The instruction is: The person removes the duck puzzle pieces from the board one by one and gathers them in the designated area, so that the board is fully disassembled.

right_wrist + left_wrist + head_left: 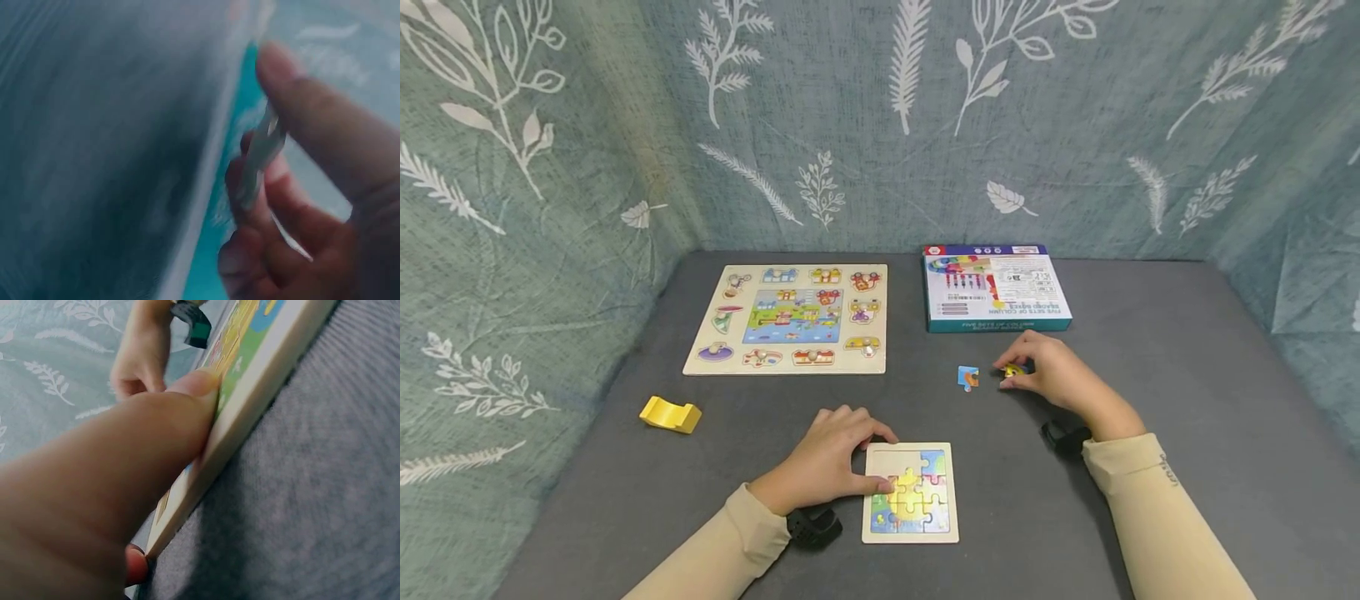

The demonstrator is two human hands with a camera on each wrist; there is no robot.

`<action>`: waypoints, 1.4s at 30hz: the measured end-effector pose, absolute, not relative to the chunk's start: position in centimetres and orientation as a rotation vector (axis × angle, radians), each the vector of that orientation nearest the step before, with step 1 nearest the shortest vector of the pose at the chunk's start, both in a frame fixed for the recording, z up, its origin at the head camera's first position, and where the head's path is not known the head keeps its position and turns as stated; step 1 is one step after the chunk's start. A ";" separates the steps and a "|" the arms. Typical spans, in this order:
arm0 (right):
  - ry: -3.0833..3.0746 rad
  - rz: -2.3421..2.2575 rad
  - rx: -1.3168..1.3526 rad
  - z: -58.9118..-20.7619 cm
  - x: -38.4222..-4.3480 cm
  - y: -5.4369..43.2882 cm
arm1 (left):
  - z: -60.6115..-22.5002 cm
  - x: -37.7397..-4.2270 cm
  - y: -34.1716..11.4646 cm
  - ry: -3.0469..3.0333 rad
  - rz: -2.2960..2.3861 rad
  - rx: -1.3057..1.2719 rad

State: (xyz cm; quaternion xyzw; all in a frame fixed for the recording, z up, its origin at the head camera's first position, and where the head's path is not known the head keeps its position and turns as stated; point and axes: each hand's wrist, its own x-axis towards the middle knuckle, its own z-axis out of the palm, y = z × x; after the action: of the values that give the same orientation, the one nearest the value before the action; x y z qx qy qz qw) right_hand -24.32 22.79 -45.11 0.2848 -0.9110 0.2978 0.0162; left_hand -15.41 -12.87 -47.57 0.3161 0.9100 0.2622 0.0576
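Note:
A square wooden jigsaw puzzle board (pixel 910 538) lies in front, its lower rows filled with pieces and bare wood showing at upper left. My left hand (pixel 831 458) holds it at the left side, with the thumb (pixel 200 384) on its face and a fingertip at the far corner. Out to the right, my right hand (pixel 1052 375) pinches a yellow puzzle piece (pixel 1013 371) between thumb and fingers. In the right wrist view this piece (pixel 259 156) is blurred and seen almost edge-on. A loose blue and orange puzzle piece (pixel 967 377) lies left of that hand.
Behind the right hand lies a flat teal-edged box (pixel 1000 292). A large wooden peg puzzle (pixel 700 362) is at the back left, with a yellow arched block (pixel 670 414) nearer on the left. Patterned fabric (pixel 865 150) hangs along the table's far edge.

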 end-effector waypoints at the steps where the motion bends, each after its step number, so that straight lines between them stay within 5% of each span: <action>1: -2.847 0.907 0.890 -45.4 -24.6 23.3 | -47.6 -15.4 -12.9 2.758 0.795 0.957; 12: -2.738 0.948 1.051 -45.3 -24.1 21.8 | -47.7 -15.4 -13.1 2.767 0.787 0.976; 21: -2.986 1.064 1.675 -44.5 -19.2 13.7 | -47.6 -15.4 -13.1 2.759 0.777 0.989; 42: -2.930 1.000 1.699 -44.4 -19.4 14.3 | -47.4 -15.4 -13.0 2.771 0.773 0.981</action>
State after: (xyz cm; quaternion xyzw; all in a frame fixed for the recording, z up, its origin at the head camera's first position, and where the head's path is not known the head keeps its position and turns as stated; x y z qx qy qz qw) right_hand -19.36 14.27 -44.39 0.4719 -0.8141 0.2778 -0.1936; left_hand -15.41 -13.04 -47.37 0.3224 0.9104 0.2540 0.0512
